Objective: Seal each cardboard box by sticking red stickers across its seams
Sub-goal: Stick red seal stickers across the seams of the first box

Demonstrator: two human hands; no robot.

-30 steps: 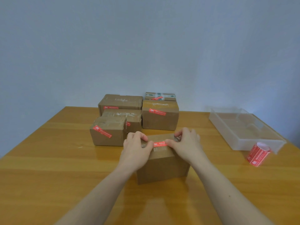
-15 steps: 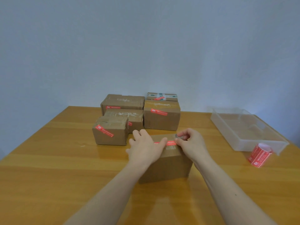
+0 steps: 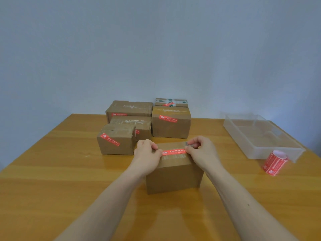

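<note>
The worktop (image 3: 52, 180) carries everything: a clear plastic tray (image 3: 260, 136) at the far right, a cluster of five cardboard boxes (image 3: 171, 126) at the back, each already showing a red sticker, and nearest the person the box being sealed (image 3: 173, 174). Just in front of the tray lies the sticker roll (image 3: 273, 162), on its side.

The near box looks light and fairly stiff — corrugated card that will probably give a little if pressed hard on the top flaps, so it is best steadied at its upper edges, where the corners back the pressure. The red sticker (image 3: 173, 151) lies across the top of that box, over a band of clear tape at the seam. I judge it thin, limp and tacky (likely to crease or stick to itself if lifted by one end), so it wants holding at both ends and smoothing flat.

The left hand (image 3: 147, 153) is curled over the box's left top edge, its thumb and fingers pinching or pressing the sticker's left end. The right hand (image 3: 201, 152) has its thumb on the sticker's right end, while its curled fingers pinch a small pale scrap — perhaps backing paper, too small to tell
</note>
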